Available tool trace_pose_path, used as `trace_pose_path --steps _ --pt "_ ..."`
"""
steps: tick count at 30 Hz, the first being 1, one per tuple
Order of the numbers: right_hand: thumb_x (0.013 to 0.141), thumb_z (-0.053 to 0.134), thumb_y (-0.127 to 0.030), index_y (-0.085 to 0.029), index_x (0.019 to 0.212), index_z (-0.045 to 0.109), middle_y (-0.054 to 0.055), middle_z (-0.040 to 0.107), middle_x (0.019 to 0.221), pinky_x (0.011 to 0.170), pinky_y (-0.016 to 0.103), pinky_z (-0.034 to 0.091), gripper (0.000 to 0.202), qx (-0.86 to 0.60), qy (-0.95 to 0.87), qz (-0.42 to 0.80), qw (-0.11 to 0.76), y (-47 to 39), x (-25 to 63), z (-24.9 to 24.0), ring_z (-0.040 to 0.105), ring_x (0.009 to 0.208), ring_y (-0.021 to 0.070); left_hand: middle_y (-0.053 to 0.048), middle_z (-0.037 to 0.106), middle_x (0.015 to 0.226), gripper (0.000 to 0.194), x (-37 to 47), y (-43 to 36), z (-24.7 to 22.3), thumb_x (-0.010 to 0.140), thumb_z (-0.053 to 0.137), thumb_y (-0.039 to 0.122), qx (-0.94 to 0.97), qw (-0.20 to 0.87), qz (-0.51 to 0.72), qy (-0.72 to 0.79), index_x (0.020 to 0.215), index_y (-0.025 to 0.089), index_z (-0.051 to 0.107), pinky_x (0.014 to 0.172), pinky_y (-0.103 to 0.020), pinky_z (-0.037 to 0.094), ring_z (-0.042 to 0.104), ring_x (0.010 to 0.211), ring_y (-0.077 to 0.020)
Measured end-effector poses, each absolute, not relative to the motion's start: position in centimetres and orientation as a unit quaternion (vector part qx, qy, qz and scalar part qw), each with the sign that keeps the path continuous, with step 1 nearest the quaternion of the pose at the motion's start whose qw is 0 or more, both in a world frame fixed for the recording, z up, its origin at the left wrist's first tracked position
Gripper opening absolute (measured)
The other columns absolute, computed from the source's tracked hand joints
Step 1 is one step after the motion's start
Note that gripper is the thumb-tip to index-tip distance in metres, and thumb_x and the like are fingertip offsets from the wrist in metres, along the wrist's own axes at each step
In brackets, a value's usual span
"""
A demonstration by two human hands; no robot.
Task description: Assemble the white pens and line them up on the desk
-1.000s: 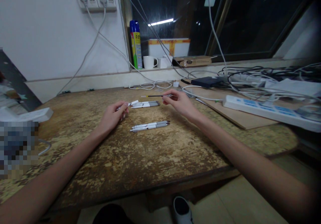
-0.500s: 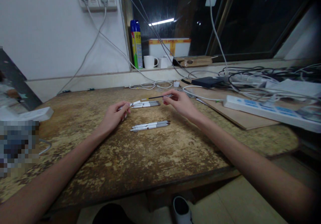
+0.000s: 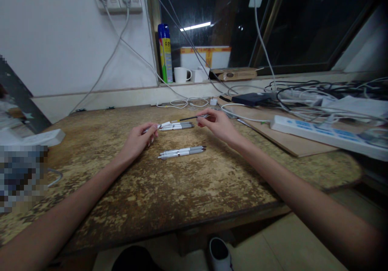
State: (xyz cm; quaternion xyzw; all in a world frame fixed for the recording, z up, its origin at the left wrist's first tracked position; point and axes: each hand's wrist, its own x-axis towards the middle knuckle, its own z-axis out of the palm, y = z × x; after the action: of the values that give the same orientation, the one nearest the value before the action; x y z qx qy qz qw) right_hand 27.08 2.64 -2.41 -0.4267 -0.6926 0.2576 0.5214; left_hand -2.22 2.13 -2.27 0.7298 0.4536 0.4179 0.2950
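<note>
Above the far part of the worn table, my left hand (image 3: 142, 136) is closed on a white pen barrel (image 3: 165, 124), whose end sticks out to the right of the fingertips. My right hand (image 3: 217, 127) pinches the other part of the pen, with a thin dark refill (image 3: 188, 118) pointing left at the barrel. The refill's yellowish end is close to the barrel's end; whether it is inside I cannot tell. Just behind and below this lie white-and-grey pens (image 3: 178, 127), side by side. Nearer to me lies another group of white-and-grey pens (image 3: 182, 153).
A white power strip (image 3: 327, 136) lies over a brown board (image 3: 291, 143) on the right, with tangled cables (image 3: 303, 91) behind. On the sill stand a spray can (image 3: 165, 54) and a white mug (image 3: 181, 75). Another white strip (image 3: 51, 138) is at the left.
The refill's left end appears slightly closer to the white barrel. Both hands keep almost the same place, and the pens on the table have not moved.
</note>
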Motion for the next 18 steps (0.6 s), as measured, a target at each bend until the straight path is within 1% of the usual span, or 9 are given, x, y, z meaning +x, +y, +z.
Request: trace_pose_path --steps 9,18 --pt "0.089 0.065 -0.033 -0.018 0.099 0.072 0.005 0.073 0.083 0.078 0.036 0.054 0.019 -0.425 -0.697 0.259 0.516 2.68 27.01 -2.5 0.068 0.076 0.0203 0.003 0.048 0.061 0.039 -2.11 2.16 -2.32 0.095 0.057 0.054 0.728 0.302 0.417 0.453 0.081 0.018 0.063 0.047 -0.022 0.03 0.041 0.051 -0.0101" --pt "0.088 0.065 -0.032 -0.018 0.099 0.073 0.006 0.073 0.082 0.08 0.037 0.056 0.019 -0.423 -0.672 0.297 0.531 2.55 27.04 -2.25 0.068 0.078 0.0201 0.002 0.051 0.062 0.038 -2.12 2.06 -2.17 0.095 0.057 0.053 0.734 0.288 0.417 0.451 0.082 0.018 0.065 0.051 -0.023 0.033 0.044 0.053 -0.011"
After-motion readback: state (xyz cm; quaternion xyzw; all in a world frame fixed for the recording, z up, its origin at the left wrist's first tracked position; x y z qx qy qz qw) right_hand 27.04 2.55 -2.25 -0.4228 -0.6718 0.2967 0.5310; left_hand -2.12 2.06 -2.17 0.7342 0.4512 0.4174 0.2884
